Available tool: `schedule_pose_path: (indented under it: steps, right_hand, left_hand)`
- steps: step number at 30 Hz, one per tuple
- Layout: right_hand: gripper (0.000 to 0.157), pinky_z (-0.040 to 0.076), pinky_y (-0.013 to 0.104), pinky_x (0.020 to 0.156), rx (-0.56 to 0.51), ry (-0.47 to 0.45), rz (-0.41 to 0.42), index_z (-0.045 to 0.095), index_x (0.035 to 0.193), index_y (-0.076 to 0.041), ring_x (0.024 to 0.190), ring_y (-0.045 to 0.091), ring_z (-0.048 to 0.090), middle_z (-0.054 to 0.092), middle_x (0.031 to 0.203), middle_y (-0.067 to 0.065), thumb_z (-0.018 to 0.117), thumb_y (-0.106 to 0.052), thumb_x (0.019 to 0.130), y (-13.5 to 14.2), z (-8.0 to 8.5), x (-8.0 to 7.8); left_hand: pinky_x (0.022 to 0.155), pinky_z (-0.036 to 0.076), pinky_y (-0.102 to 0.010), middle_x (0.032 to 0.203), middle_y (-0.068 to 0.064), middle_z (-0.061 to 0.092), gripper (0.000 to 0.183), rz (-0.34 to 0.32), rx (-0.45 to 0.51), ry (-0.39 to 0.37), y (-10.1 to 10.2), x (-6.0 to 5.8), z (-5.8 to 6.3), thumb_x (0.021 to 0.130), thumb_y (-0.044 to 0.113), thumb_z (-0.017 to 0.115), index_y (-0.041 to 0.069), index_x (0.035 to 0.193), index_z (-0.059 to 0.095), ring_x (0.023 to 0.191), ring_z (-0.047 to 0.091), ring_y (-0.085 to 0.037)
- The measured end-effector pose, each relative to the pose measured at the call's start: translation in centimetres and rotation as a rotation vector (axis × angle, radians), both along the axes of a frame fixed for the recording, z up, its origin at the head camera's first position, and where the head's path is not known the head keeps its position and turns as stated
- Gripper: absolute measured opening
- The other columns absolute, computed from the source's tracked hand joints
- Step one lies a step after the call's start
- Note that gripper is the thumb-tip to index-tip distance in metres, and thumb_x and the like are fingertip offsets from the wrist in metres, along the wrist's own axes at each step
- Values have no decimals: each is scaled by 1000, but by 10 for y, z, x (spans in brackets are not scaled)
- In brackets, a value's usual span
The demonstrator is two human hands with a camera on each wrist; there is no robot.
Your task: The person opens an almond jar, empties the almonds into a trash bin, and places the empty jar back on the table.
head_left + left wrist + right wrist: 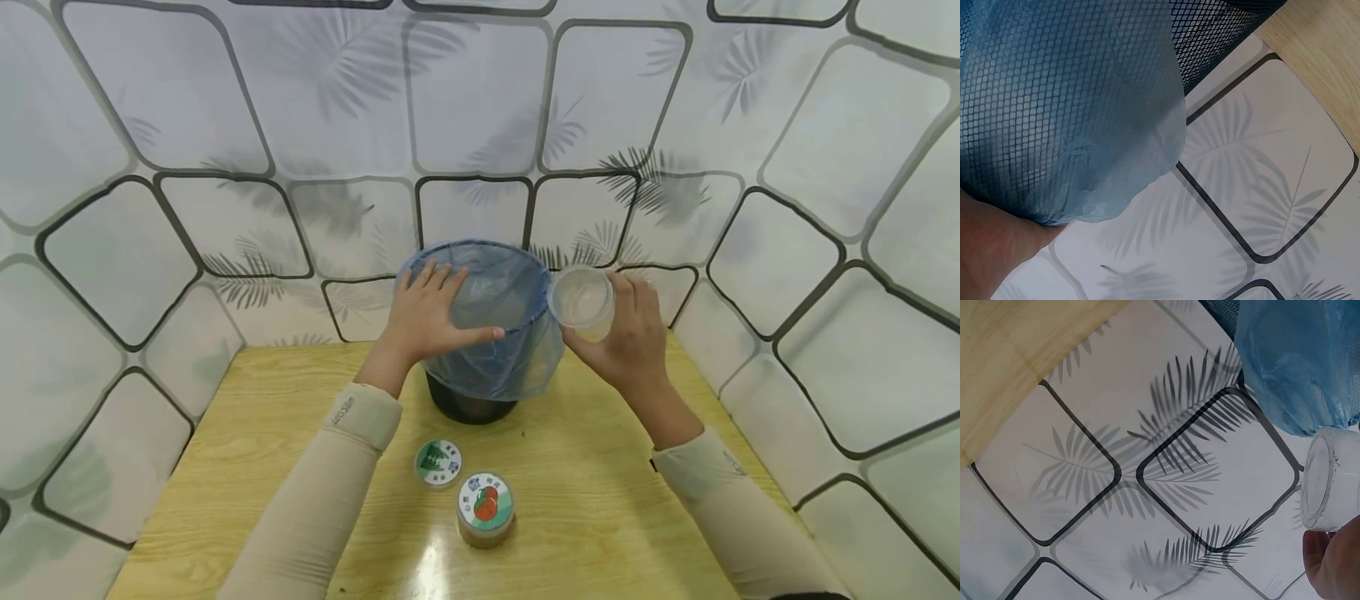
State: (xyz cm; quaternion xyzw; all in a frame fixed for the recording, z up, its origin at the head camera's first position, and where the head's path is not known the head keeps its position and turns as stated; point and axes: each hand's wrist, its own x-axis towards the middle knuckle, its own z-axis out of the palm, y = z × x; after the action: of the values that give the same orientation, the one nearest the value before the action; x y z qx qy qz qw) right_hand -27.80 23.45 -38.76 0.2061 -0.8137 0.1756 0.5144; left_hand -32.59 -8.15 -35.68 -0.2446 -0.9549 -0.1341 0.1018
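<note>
A black mesh wastebasket (468,407) stands on the table, lined with a blue plastic bag (495,362) folded over its rim. My left hand (427,321) lies spread at the near left of the rim, fingers straight. In the left wrist view, part of that hand (997,247) is beside the bag's hanging edge. Just right of the rim, my right hand (633,342) grips a small clear plastic jar (580,297) between thumb and fingers. The right wrist view has the same jar (1335,481) tipped on its side, close to the bag (1297,369); its contents cannot be made out.
Nearer on the wooden table (600,517) lies a round lid (438,463) with a green picture. Beside it stands a short jar (486,508) with a tomato picture on its lid. Patterned white walls (480,92) enclose the table at the back and both sides.
</note>
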Motion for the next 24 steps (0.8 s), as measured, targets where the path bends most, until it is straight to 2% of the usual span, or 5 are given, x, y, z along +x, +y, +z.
schedule_pose_path:
  steps: [6,13,16,20,24]
  right_hand:
    - [87,52,62,88,-17,-18,2,54,136,9,105,50,59,60,121,31,89,-40,74,3,-11,2]
    - [88,50,61,89,-26,-56,-2,55,135,11,106,49,58,60,121,30,90,-40,73,10,-22,7]
    - [88,51,61,89,-35,-72,-10,55,135,11,107,49,58,60,122,30,90,-41,73,11,-26,9]
    - [88,51,62,90,-44,-81,-11,55,135,10,107,49,57,60,121,29,88,-43,74,12,-28,9]
    - [88,51,62,89,-59,-83,-5,55,136,10,107,48,59,61,121,30,88,-43,74,12,-28,10]
  left_hand:
    - [131,8,-69,174,-19,29,141,-3,6,8,0,0,0,66,113,24,18,170,30,166,15,-41]
    - [132,6,-68,176,-18,25,136,-23,24,-5,2,2,-4,70,111,29,20,171,26,166,12,-40]
    - [131,11,-68,175,-15,28,134,-42,108,15,1,3,-9,71,110,31,22,171,26,165,18,-39]
    - [128,20,-69,173,-13,34,131,-74,252,89,-1,2,-13,72,108,34,21,170,28,160,29,-40]
    - [127,24,-69,171,-17,34,131,-95,345,135,-3,1,-13,74,106,38,19,170,27,158,32,-42]
